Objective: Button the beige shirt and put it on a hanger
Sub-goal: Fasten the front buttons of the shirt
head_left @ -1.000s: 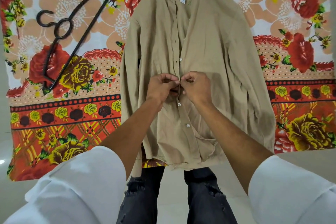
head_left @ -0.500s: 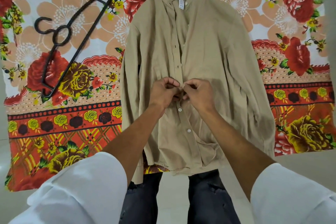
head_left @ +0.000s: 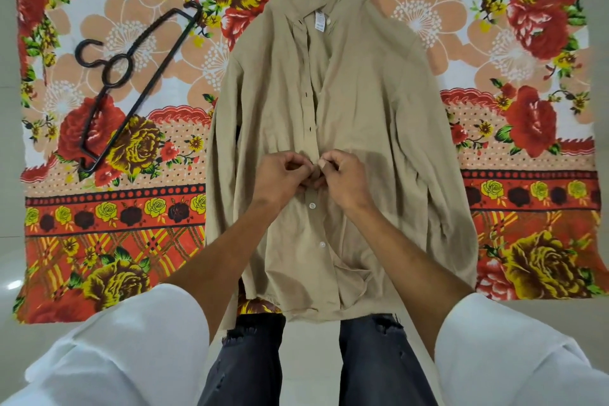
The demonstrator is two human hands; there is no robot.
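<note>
The beige shirt (head_left: 362, 102) lies flat, front up, collar at the far end, on a flowered cloth. My left hand (head_left: 280, 178) and my right hand (head_left: 346, 178) meet at the middle of its placket, each pinching one fabric edge around a button that my fingers hide. Below my hands two white buttons sit fastened; above them the placket gapes with dark buttonholes showing. A black hanger (head_left: 128, 82) rests on the cloth to the left of the shirt, hook pointing left.
The flowered cloth (head_left: 99, 224) covers a pale tiled floor (head_left: 10, 273). My legs in dark jeans (head_left: 379, 366) stand at the shirt's hem. White sleeves fill the lower corners.
Both hands stayed pinched on the same spot of the placket with small finger movements. The view shifted down slightly, so the shirt and the hanger appear lower in frame.
</note>
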